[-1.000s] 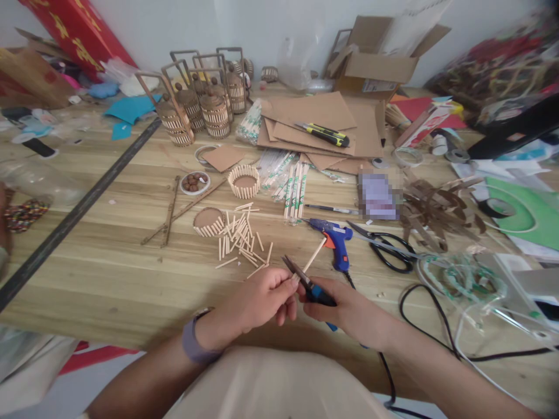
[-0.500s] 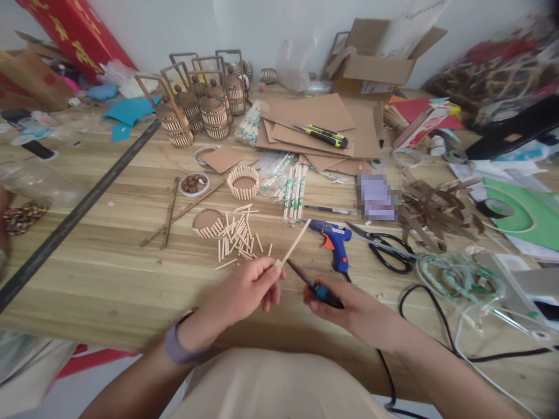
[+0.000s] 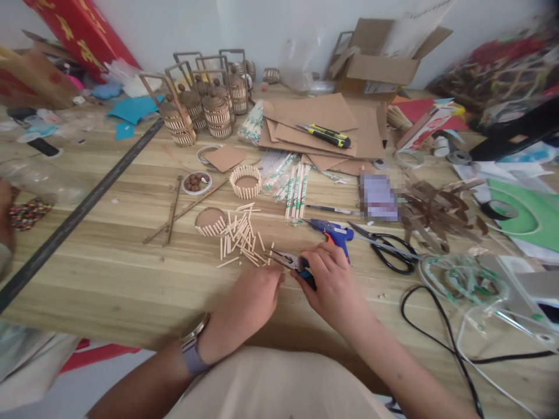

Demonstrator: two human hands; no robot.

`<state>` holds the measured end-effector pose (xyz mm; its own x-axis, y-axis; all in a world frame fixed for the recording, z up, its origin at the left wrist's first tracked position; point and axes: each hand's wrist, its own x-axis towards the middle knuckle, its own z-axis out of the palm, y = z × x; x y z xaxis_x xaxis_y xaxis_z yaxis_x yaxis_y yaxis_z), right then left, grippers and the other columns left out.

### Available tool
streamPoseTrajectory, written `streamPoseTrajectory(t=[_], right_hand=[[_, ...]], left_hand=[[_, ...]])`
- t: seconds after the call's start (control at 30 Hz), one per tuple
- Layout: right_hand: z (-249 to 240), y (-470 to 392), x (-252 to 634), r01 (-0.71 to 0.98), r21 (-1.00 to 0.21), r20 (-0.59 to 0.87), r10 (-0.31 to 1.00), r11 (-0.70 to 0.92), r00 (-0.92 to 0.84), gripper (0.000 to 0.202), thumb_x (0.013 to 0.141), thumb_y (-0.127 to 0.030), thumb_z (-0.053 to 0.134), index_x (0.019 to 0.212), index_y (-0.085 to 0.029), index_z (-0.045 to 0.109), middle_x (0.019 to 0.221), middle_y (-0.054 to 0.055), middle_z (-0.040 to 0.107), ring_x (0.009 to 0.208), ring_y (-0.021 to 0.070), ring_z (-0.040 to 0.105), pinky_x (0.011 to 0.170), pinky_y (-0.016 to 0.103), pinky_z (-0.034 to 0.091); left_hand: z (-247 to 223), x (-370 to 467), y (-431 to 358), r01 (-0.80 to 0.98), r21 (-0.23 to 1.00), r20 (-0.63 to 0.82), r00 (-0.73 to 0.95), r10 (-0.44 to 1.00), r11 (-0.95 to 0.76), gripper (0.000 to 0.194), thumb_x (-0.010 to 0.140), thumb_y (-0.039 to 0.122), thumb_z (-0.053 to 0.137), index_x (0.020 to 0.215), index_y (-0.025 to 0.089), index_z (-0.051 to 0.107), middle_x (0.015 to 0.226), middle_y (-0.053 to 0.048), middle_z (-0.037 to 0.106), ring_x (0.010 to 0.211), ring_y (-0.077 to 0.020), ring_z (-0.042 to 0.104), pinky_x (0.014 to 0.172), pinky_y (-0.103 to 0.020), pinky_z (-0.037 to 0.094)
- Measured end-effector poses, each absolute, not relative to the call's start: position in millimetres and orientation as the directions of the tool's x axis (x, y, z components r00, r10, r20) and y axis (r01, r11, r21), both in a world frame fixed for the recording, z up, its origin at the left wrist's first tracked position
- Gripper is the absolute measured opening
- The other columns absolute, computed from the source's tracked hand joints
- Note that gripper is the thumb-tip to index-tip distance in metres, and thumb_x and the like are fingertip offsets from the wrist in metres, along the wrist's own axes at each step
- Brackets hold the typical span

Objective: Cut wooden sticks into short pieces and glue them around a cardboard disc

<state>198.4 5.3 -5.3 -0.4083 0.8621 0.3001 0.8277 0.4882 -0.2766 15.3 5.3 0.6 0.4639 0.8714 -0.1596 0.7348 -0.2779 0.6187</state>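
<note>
Grips pliers [image 3: 292,262] in the right hand [image 3: 329,273], with fingers clamped around the handles, above the table [image 3: 131,291] near the middle of its near edge. Points the nose toward the table's left edge, with jaws slightly apart. Holds the left hand [image 3: 255,291] just beside the nose, back upward, with fingers curled under and hidden; cannot tell whether clamped on anything. Wears a watch [image 3: 195,329] on the left wrist.

Faces a heap of short sticks [image 3: 238,233] just beyond the left hand, farther from the near edge. Has a half-fenced base [image 3: 211,222] just left of the heap and a fenced ring [image 3: 246,181] nearer the far edge. Partly covers a glue gun [image 3: 336,231] with the right hand. Has scissors [image 3: 395,253] beside that, toward the right edge, and lidded pots [image 3: 217,116] toward the far left corner.
</note>
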Motion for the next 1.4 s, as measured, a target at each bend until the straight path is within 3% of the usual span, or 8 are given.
streamPoseTrajectory(t=[0.13, 0.6, 0.67, 0.77, 0.9, 1.0, 1.13, 1.4], right_hand=[[-9.8, 5.0, 193.7, 0.893, -0.197, 0.217, 0.907, 0.403, -0.362, 0.015, 0.095, -0.033, 0.053, 0.092, -0.018, 0.057, 0.085, 0.012, 0.066, 0.085, 0.0297, 0.057, 0.07, 0.039, 0.045], [-11.9, 11.4, 173.4, 0.978, -0.062, 0.162, 0.969, 0.197, -0.185, 0.016, 0.092, -0.032, 0.057, 0.08, -0.021, 0.053, 0.076, 0.011, 0.065, 0.081, 0.0293, 0.06, 0.063, 0.035, 0.039], [-11.4, 14.1, 176.1, 0.969, -0.1, 0.177, 0.962, 0.227, -0.208, 0.015, 0.091, -0.031, 0.058, 0.082, -0.02, 0.053, 0.079, 0.012, 0.066, 0.083, 0.03, 0.06, 0.066, 0.036, 0.041], [-7.5, 18.4, 190.8, 0.902, -0.265, 0.162, 0.938, 0.34, -0.307, 0.014, 0.091, -0.03, 0.057, 0.083, -0.02, 0.052, 0.083, 0.01, 0.066, 0.084, 0.028, 0.06, 0.069, 0.035, 0.044], [4.2, 20.6, 212.6, 0.786, -0.502, 0.109, 0.928, 0.361, -0.357, 0.013, 0.09, -0.028, 0.058, 0.081, -0.022, 0.05, 0.081, 0.006, 0.065, 0.078, 0.0232, 0.061, 0.065, 0.032, 0.046], [11.6, 17.8, 215.9, 0.714, -0.601, 0.109, 0.922, 0.359, -0.372, 0.007, 0.091, -0.027, 0.058, 0.089, -0.022, 0.053, 0.086, 0.006, 0.064, 0.082, 0.0227, 0.063, 0.07, 0.033, 0.051], [10.9, 11.7, 207.6, 0.622, -0.648, 0.186, 0.884, 0.439, -0.43, 0.011, 0.089, -0.024, 0.062, 0.097, -0.022, 0.054, 0.114, 0.014, 0.059, 0.111, 0.0267, 0.061, 0.087, 0.04, 0.055], [3.8, 8.6, 200.2, 0.631, -0.648, 0.132, 0.879, 0.426, -0.458, 0.033, 0.081, -0.011, 0.064, 0.11, -0.022, 0.053, 0.136, 0.017, 0.049, 0.127, 0.0297, 0.055, 0.095, 0.046, 0.056]], left_hand=[[1.7, 19.2, 7.4, 0.806, 0.522, -0.225, 0.446, 0.866, -0.28, 0.031, 0.095, 0.01, 0.032, 0.107, 0.015, 0.06, 0.098, -0.016, 0.069, 0.087, -0.0295, 0.066, 0.079, -0.04, 0.047], [8.9, 33.7, 12.9, 0.93, 0.274, -0.332, 0.33, 0.883, -0.244, 0.033, 0.091, 0.002, 0.03, 0.099, 0.011, 0.061, 0.084, -0.018, 0.07, 0.076, -0.0306, 0.07, 0.064, -0.036, 0.048], [9.6, 27.8, 16.7, 0.911, 0.327, -0.299, 0.352, 0.887, -0.252, 0.028, 0.093, 0.004, 0.034, 0.096, 0.012, 0.061, 0.084, -0.014, 0.07, 0.077, -0.0279, 0.069, 0.066, -0.035, 0.047], [14.4, 9.7, 24.1, 0.776, 0.589, -0.27, 0.453, 0.85, -0.227, 0.024, 0.098, 0.02, 0.042, 0.081, 0.017, 0.059, 0.074, -0.005, 0.068, 0.072, -0.0201, 0.066, 0.071, -0.03, 0.046], [15.3, -10.6, 30.1, 0.442, 0.895, -0.344, 0.615, 0.709, 0.051, 0.034, 0.099, 0.041, 0.041, 0.075, 0.019, 0.053, 0.064, 0.002, 0.062, 0.055, -0.0116, 0.057, 0.058, -0.023, 0.044], [7.9, -8.8, 30.0, 0.285, 0.914, -0.403, 0.542, 0.738, 0.29, 0.039, 0.094, 0.053, 0.045, 0.077, 0.019, 0.052, 0.068, 0.0, 0.065, 0.056, -0.0123, 0.06, 0.056, -0.024, 0.047], [1.5, 6.0, 27.4, 0.186, 0.871, -0.476, 0.541, 0.693, 0.454, 0.043, 0.084, 0.06, 0.056, 0.08, 0.017, 0.058, 0.073, -0.004, 0.07, 0.066, -0.0175, 0.068, 0.063, -0.028, 0.051], [-2.8, 18.1, 22.5, 0.136, 0.781, -0.577, 0.53, 0.622, 0.61, 0.023, 0.076, 0.038, 0.063, 0.075, 0.016, 0.068, 0.07, -0.003, 0.071, 0.067, -0.0192, 0.07, 0.068, -0.032, 0.054]])
